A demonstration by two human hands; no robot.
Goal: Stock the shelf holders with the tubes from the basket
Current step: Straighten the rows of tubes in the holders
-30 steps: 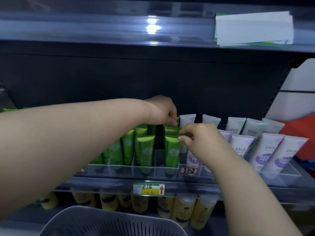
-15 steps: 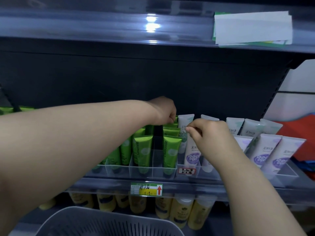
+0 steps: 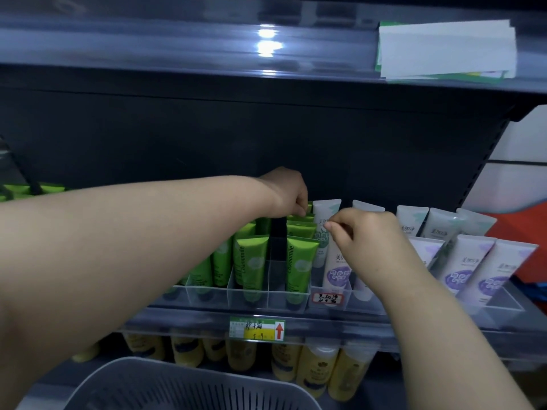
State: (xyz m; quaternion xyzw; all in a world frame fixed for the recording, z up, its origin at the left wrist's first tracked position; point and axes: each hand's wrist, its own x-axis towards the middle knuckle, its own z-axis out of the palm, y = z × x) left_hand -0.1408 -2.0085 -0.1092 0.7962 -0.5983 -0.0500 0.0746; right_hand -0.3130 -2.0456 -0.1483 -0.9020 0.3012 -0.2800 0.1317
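The left grip (image 3: 291,193) reaches to the back of a row of green tubes (image 3: 299,261), its fingers curled down and pinching the top edge of the rearmost green tube (image 3: 300,216). The right grip (image 3: 364,235) has its fingertips pressed together at the top of a white tube (image 3: 337,261); I cannot tell whether it holds it. The tubes stand in clear holders (image 3: 276,291). The left forearm (image 3: 133,238) hides the rows further left. A price tag (image 3: 257,328) is below, with yellow bottles (image 3: 316,368) under it, and the grey basket (image 3: 189,386) is nearest. Papers (image 3: 447,48) lie on the upper shelf (image 3: 177,39).
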